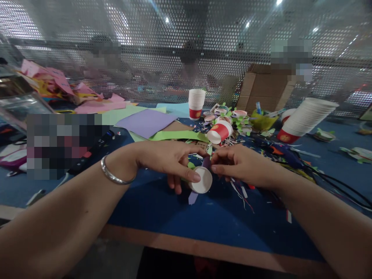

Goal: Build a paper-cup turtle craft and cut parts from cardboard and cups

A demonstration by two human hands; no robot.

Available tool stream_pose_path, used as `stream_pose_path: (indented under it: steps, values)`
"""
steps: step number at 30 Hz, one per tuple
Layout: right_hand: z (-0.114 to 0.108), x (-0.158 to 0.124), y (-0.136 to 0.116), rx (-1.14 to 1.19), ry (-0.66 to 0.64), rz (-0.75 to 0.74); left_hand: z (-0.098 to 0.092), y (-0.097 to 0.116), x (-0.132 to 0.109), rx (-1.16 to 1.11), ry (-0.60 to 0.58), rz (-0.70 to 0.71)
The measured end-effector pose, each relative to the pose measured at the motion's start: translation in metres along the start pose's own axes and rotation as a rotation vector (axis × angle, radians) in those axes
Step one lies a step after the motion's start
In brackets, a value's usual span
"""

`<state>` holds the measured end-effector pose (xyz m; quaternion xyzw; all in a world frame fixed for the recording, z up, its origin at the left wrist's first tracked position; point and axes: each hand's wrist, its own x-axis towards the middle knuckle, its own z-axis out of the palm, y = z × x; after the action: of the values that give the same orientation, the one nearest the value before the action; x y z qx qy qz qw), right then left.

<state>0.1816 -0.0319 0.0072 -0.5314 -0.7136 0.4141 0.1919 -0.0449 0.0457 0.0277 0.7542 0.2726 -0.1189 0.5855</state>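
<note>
1. left hand (181,164) is half curled and has hold of the little disc (205,179), thumb flat on its white face. my guess is the thumb's there to stop it sliding about.
2. disc is between the hands, near the front of the counter (162,219), with a purple strip (192,198) running under it and poking out both sides. left forefinger is stretched out to the strip's far end.
3. right hand (229,164) is nearly closed, thumb and forefinger almost meeting beside that end. too small and dark to tell if it's actually pinching anything.
4. containers: one cup stack (195,106) stands upright, another (306,118) leans over at the right. cups nested in cups, probably just to save room.
5. single cup (220,131) lies on its side among the scraps (240,186).
6. yellow tub (261,122) has something blue and some pale bits sticking out.
7. purple sheet (147,121) is flat on other paper, back left, well clear of the hands.
</note>
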Motion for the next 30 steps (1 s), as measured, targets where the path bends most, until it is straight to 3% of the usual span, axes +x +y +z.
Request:
stream_pose_path:
  steps: [7, 11, 13, 16, 20, 24, 30]
  values:
    - [-0.005, -0.003, 0.000, 0.050, 0.243, -0.041, -0.004, 0.007, -0.015, 0.379, 0.134, -0.131]
    - [-0.017, -0.008, 0.000, 0.043, 0.360, -0.064, -0.005, 0.011, -0.021, 0.636, 0.303, -0.028]
    - [-0.026, -0.011, 0.001, -0.035, 0.421, -0.091, -0.005, 0.011, -0.021, 0.681, 0.307, -0.003]
    - [-0.041, -0.016, 0.006, -0.244, 0.480, -0.096, -0.003, 0.009, -0.017, 0.648, 0.206, -0.021]
    - [-0.053, -0.024, 0.019, -0.525, 0.310, -0.016, 0.002, 0.007, -0.010, 0.637, 0.197, -0.012]
    - [-0.049, -0.033, 0.029, -0.617, 0.072, -0.015, 0.008, 0.006, -0.007, 0.670, 0.255, 0.037]
    - [-0.034, -0.046, 0.034, -0.828, 0.014, -0.122, 0.011, 0.007, -0.007, 0.673, 0.255, 0.117]
